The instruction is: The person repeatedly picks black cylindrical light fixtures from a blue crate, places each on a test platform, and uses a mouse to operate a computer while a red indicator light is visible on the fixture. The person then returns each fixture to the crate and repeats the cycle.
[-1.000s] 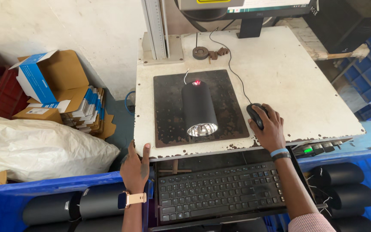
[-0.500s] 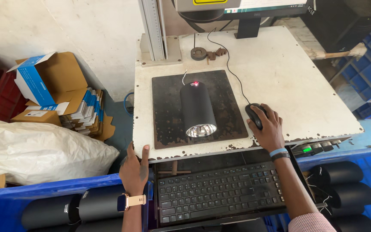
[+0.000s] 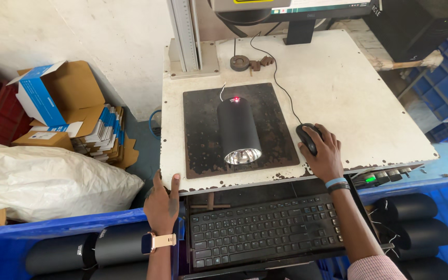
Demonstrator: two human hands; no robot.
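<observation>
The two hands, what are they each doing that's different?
The right hand lies flat on top of the black mouse on the white table; the left hand only grips the table's front edge and holds nothing. The left wrist wears a watch with a pinkish strap, while the right wrist wears a blue band. Both hands are bare.

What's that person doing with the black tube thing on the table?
A person sits at a white worktable. Their right hand rests on a black computer mouse. Their left hand touches the table's front edge. A black cylinder lies on a dark plate, with a small red light spot on its far end. A keyboard sits below.
</observation>
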